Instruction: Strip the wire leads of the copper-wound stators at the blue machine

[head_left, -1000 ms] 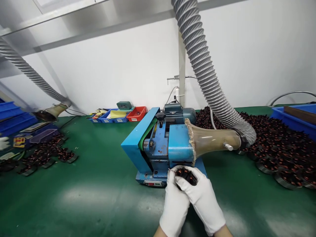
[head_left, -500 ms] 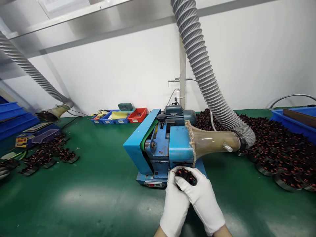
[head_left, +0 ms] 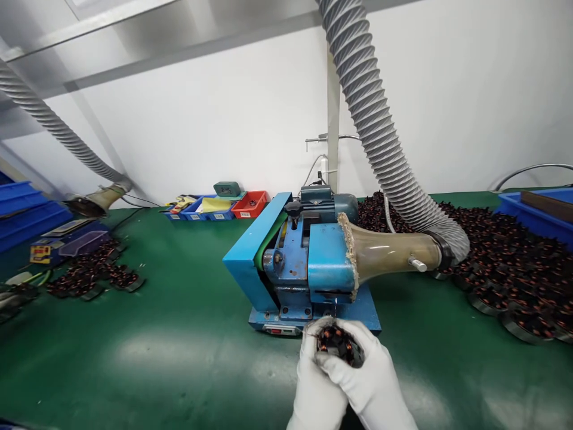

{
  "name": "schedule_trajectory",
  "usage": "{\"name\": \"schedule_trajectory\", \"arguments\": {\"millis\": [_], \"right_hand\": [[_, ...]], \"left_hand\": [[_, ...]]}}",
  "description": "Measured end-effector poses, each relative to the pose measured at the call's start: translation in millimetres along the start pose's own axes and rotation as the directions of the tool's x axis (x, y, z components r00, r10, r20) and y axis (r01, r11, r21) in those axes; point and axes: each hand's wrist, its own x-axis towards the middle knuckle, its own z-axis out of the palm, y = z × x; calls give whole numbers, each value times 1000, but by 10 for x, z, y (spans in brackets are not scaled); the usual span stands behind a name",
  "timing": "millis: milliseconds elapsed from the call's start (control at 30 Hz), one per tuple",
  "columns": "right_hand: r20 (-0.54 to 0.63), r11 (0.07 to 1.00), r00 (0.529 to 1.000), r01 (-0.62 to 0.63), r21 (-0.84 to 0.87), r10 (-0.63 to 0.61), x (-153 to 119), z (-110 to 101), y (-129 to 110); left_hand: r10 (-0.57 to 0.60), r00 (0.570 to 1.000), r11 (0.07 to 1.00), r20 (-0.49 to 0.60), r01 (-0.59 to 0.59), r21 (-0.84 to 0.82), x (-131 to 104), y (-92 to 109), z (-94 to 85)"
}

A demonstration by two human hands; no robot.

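Both my hands wear white gloves and hold one motor stator [head_left: 336, 345], a round black part with copper windings. My left hand [head_left: 316, 382] wraps its left side, and my right hand [head_left: 371, 373] grips its right side with the thumb across the front. The fingers cover much of its rim. Just beyond the hands stands a blue belt-driven machine [head_left: 290, 263] with a hood [head_left: 330, 254]. A thin wire end sticks up from the stator toward the slot under that hood.
A tan suction funnel [head_left: 394, 254] joins the hood to a grey hose [head_left: 376, 113]. Many stators [head_left: 496, 263] are heaped at right, beside a blue crate [head_left: 537, 209]. More stators [head_left: 89, 272] lie at left. Small bins [head_left: 250, 205] stand near the wall.
My hands have drawn the stator back toward me and down, away from the hood. The stator now shows more of its copper windings. The view has shifted slightly.
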Motion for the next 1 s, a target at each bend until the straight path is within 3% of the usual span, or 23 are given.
{"name": "schedule_trajectory", "arguments": {"millis": [200, 333, 467, 600, 700, 833, 933, 1000], "right_hand": [[37, 1000, 999, -17, 19, 16, 262, 4, -140], [55, 999, 998, -38, 30, 36, 287, -2, -178], [54, 995, 993, -102, 6, 101, 100, -69, -60], [113, 970, 978, -192, 147, 177, -217, -231, 68], [140, 930, 953, -293, 223, 267, -332, -320, 50], [266, 804, 907, -414, 428, 325, -298, -383, -78], [437, 608, 828, -557, 566, 351, -282, -518, -159], [458, 484, 828, -561, 672, 323, -290, -632, -182]], "left_hand": [[17, 999, 998, -37, -15, 58, 193, 165, 212], [17, 999, 996, -37, -14, 83, 203, 209, 248], [-49, 999, 995, 5, 49, 92, 24, 146, 75], [-151, 984, 986, 93, 143, 88, -210, 114, -164], [-128, 985, 984, 112, 112, 140, -324, 204, -213], [-87, 987, 965, 132, 51, 256, -405, 338, -158], [-209, 965, 969, 160, 182, 169, -438, 372, -134], [-305, 934, 952, 184, 296, 74, -443, 387, -141]]}}
